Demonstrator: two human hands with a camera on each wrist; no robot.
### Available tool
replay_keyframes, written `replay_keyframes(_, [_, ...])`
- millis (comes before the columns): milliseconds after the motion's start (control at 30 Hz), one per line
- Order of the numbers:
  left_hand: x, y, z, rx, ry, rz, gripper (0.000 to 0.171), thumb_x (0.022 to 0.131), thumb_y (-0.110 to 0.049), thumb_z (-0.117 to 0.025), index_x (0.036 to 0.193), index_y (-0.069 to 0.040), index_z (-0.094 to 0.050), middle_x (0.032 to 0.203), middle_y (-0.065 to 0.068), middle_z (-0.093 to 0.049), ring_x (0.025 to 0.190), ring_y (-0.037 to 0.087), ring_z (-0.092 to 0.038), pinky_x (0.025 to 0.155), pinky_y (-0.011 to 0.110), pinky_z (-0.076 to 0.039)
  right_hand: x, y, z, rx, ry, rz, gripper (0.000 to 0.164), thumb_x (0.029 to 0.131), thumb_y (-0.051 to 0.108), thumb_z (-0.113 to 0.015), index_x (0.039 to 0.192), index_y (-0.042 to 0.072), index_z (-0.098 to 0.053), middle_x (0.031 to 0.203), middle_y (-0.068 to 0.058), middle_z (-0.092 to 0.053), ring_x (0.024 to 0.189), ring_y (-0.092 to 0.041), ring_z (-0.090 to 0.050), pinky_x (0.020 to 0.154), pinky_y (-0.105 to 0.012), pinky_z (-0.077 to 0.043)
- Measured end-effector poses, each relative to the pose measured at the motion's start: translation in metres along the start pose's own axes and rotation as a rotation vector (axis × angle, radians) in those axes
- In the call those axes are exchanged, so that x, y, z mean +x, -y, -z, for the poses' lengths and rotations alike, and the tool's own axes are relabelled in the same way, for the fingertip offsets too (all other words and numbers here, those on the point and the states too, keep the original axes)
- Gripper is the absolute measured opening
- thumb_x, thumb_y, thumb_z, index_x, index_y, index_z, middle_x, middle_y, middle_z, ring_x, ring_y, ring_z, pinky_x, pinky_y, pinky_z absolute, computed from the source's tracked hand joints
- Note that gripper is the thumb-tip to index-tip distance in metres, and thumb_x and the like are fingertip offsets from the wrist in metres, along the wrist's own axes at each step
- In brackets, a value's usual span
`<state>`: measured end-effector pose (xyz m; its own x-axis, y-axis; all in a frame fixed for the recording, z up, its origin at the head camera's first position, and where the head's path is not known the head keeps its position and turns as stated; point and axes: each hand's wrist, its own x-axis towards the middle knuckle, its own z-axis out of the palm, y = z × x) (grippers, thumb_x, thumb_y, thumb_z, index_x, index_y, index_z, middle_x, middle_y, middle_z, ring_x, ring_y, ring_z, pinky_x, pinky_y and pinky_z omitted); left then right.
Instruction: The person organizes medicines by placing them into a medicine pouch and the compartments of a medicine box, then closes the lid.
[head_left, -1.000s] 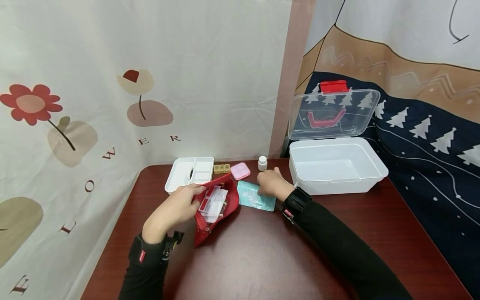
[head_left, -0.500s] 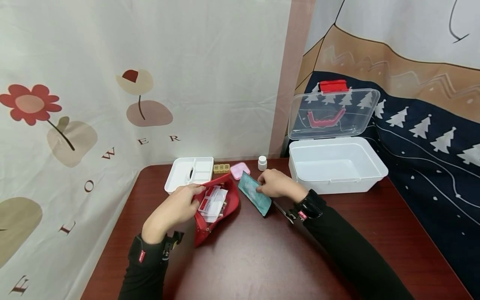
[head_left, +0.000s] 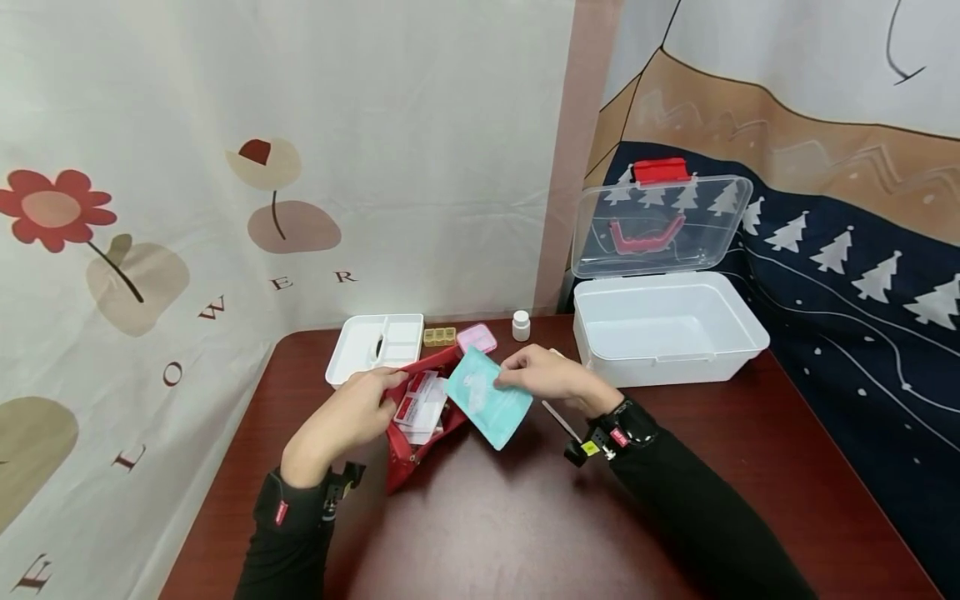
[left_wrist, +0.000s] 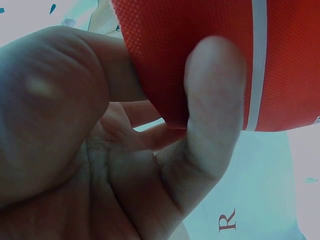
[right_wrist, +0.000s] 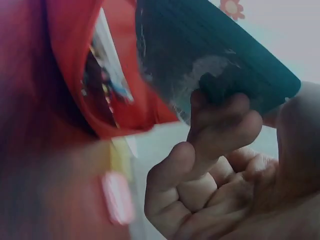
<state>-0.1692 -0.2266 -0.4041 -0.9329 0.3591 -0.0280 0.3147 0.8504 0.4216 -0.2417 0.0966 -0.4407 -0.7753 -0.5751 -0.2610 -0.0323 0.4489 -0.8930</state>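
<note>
My left hand point(head_left: 358, 417) grips the edge of a red zip pouch point(head_left: 405, 469), its mouth spread wide. White-and-red packets point(head_left: 422, 406) show inside the pouch. In the left wrist view the thumb and fingers point(left_wrist: 215, 100) pinch the red fabric point(left_wrist: 200, 30), which has a pale stripe. My right hand point(head_left: 551, 375) pinches a flat teal packet point(head_left: 487, 404) between thumb and fingers. That packet is raised off the table and tilted, its left corner overlapping the pouch's right side. In the right wrist view the packet point(right_wrist: 190, 45) is beside the pouch opening.
Behind the pouch are a white compartment tray point(head_left: 356, 348), a small yellow pill box point(head_left: 439, 337), a pink case point(head_left: 477, 337) and a white bottle point(head_left: 521, 326). A white box point(head_left: 675, 371) with its clear lid point(head_left: 667, 200) raised stands at the back right.
My right hand has lifted the teal packet off the table and brought it left and nearer to the pouch. The left hand keeps its hold on the pouch.
</note>
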Motion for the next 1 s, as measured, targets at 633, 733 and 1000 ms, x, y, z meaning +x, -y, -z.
replay_keyframes(633, [0.001, 0.0, 0.0, -0.051, 0.007, 0.001, 0.049, 0.1, 0.002, -0.06, 0.148, 0.004, -0.066, 0.143, 0.023, -0.071, 0.1, 0.027, -0.064, 0.07, 0.028, -0.05, 0.037, 0.01, -0.075, 0.271, 0.014, -0.05, 0.019, 0.109, 0.021, -0.065, 0.103, 0.005, -0.075, 0.076, -0.002, -0.075, 0.053, -0.009, -0.056, 0.047, -0.022, -0.049])
replay_keyframes(733, [0.0, 0.0, 0.001, -0.05, 0.005, -0.002, 0.048, 0.1, 0.003, -0.059, 0.147, 0.003, -0.067, 0.143, 0.022, -0.071, 0.099, 0.026, -0.064, 0.072, 0.029, -0.05, 0.04, 0.015, -0.085, 0.219, 0.018, -0.033, 0.024, 0.11, 0.022, -0.062, 0.102, 0.005, -0.076, 0.078, -0.004, -0.08, 0.051, -0.008, -0.055, 0.047, -0.023, -0.047])
replay_keyframes(1000, [0.001, -0.001, -0.001, -0.039, 0.0, -0.03, 0.05, 0.098, 0.003, -0.057, 0.147, 0.005, -0.067, 0.142, 0.02, -0.072, 0.102, 0.028, -0.064, 0.078, 0.032, -0.05, 0.053, 0.022, -0.103, 0.006, -0.033, 0.002, 0.037, 0.112, 0.022, -0.06, 0.081, 0.01, -0.077, 0.062, 0.002, -0.071, 0.044, -0.007, -0.045, 0.042, -0.023, -0.038])
